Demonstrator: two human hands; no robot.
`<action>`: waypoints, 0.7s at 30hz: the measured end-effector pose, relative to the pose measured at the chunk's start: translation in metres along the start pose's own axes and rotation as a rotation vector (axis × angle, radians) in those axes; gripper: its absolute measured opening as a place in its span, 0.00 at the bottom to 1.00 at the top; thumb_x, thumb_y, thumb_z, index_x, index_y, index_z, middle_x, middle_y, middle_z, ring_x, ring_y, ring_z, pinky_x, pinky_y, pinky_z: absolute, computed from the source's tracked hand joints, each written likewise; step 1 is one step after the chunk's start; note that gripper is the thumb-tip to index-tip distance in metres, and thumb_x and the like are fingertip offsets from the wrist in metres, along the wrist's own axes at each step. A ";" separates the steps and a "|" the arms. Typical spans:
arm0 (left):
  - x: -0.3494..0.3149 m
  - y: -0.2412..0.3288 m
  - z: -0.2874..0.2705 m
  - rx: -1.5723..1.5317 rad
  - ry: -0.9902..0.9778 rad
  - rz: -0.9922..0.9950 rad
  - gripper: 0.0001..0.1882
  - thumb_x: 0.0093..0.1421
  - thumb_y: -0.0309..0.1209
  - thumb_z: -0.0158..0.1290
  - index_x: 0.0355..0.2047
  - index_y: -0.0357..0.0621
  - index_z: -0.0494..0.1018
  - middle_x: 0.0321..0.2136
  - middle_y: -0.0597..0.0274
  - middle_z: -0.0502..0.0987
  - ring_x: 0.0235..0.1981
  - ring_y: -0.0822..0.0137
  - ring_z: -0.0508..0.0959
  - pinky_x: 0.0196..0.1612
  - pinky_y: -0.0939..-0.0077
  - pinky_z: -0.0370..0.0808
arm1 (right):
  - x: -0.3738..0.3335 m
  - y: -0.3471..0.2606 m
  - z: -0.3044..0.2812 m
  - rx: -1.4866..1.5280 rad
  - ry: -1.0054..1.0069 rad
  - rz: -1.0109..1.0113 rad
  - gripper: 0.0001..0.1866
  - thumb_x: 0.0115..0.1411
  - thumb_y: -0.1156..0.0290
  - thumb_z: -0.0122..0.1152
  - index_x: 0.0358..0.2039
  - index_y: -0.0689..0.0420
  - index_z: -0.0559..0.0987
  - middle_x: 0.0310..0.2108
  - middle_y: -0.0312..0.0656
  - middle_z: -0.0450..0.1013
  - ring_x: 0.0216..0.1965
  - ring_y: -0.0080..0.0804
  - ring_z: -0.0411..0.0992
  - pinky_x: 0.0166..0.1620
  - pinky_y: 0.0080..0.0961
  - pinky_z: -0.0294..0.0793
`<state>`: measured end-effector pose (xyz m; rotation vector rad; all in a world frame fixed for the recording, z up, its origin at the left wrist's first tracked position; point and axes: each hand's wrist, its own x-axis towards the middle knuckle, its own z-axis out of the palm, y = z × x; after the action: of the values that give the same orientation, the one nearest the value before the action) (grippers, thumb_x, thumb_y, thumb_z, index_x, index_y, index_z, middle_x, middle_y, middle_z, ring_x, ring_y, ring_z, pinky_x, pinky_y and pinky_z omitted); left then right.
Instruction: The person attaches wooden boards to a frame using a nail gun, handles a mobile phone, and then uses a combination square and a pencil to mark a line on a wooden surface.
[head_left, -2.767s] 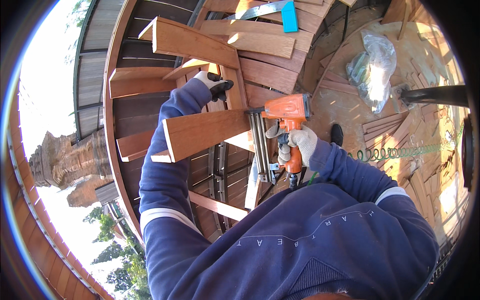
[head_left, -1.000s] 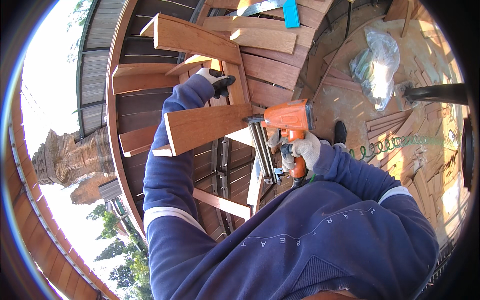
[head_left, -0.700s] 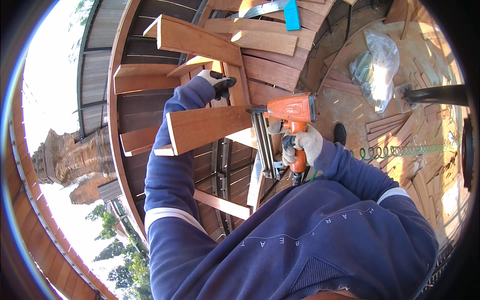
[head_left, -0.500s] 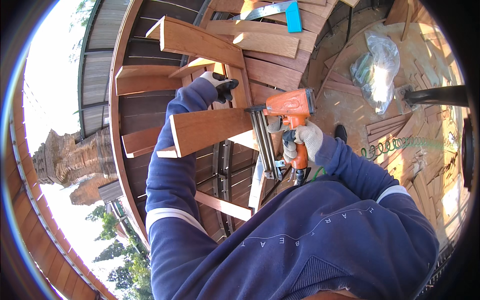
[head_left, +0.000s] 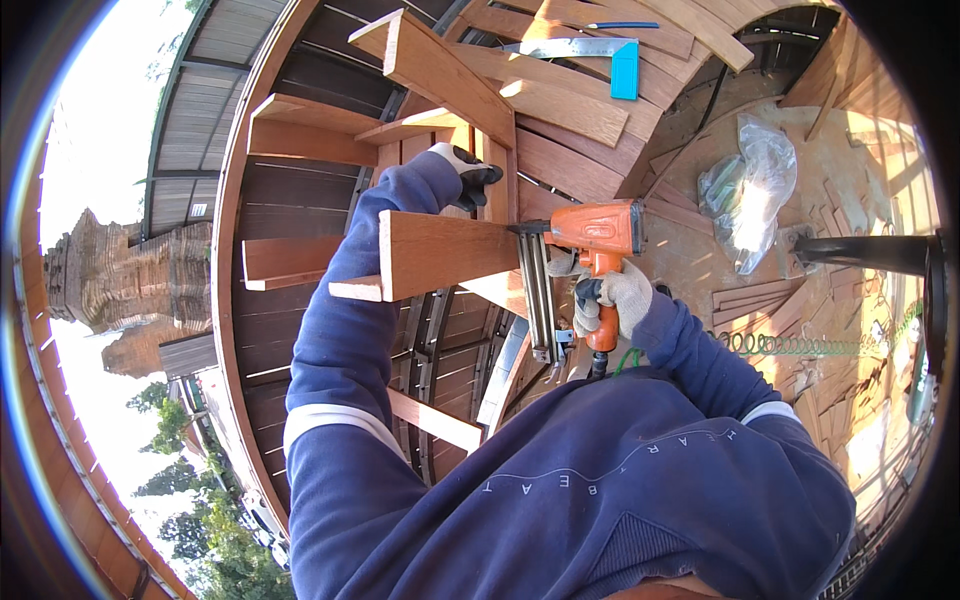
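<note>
My right hand, in a pale knitted glove with dark patches, is wrapped round the handle of an orange pneumatic nail gun. The gun's nose touches the right end of a reddish wooden board, and its long magazine slopes down toward me. My left hand, in a white and black glove, has bent fingers against a narrow upright wooden board just above. Part of that grip is hidden behind the fingers. Another wooden board juts out above the left hand.
A try square with a turquoise stock and a blue pencil-like stick lie on the slatted wood. Beyond are a clear plastic bag, a black post, a coiled green air hose and scattered wood strips.
The whole view has shifted, so the boards and tools sit further right and mostly lower. The gun's nose stays at the board's end, and both hands keep their places on the work.
</note>
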<state>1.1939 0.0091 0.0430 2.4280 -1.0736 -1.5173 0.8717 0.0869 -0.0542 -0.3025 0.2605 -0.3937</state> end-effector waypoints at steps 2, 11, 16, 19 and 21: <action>-0.002 -0.017 -0.001 -0.105 0.025 0.013 0.20 0.54 0.44 0.64 0.33 0.37 0.80 0.22 0.57 0.81 0.19 0.68 0.80 0.24 0.77 0.79 | -0.003 -0.006 0.006 -0.038 -0.002 -0.047 0.18 0.57 0.70 0.54 0.46 0.65 0.72 0.21 0.43 0.70 0.22 0.35 0.70 0.30 0.38 0.75; -0.060 -0.094 0.026 0.280 0.626 0.304 0.16 0.62 0.41 0.51 0.39 0.42 0.78 0.34 0.48 0.80 0.38 0.49 0.80 0.44 0.59 0.75 | -0.075 -0.105 -0.021 -0.575 0.279 -0.148 0.20 0.57 0.70 0.53 0.47 0.67 0.67 0.16 0.41 0.63 0.16 0.35 0.66 0.23 0.35 0.70; -0.060 -0.117 0.045 0.157 0.765 0.346 0.13 0.59 0.40 0.53 0.37 0.44 0.77 0.31 0.52 0.80 0.34 0.51 0.80 0.40 0.59 0.75 | -0.119 -0.113 -0.072 -1.249 0.868 -0.228 0.24 0.48 0.78 0.59 0.49 0.62 0.71 0.29 0.43 0.74 0.22 0.37 0.74 0.30 0.35 0.77; -0.061 -0.123 0.049 0.093 0.891 0.471 0.09 0.57 0.36 0.54 0.32 0.45 0.77 0.27 0.55 0.79 0.30 0.52 0.80 0.37 0.61 0.75 | -0.121 -0.094 -0.081 -1.566 1.047 -0.047 0.11 0.48 0.78 0.59 0.35 0.62 0.77 0.23 0.43 0.75 0.21 0.35 0.74 0.27 0.31 0.75; -0.059 -0.127 0.048 0.073 0.884 0.475 0.08 0.57 0.35 0.55 0.32 0.45 0.78 0.26 0.55 0.80 0.29 0.52 0.80 0.37 0.60 0.75 | -0.133 -0.076 -0.087 -1.382 1.187 0.074 0.05 0.48 0.77 0.60 0.28 0.62 0.78 0.18 0.42 0.74 0.19 0.34 0.74 0.25 0.31 0.73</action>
<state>1.2048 0.1533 0.0103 2.2273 -1.3140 -0.2063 0.7012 0.0540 -0.0837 -1.3989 1.7255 -0.2187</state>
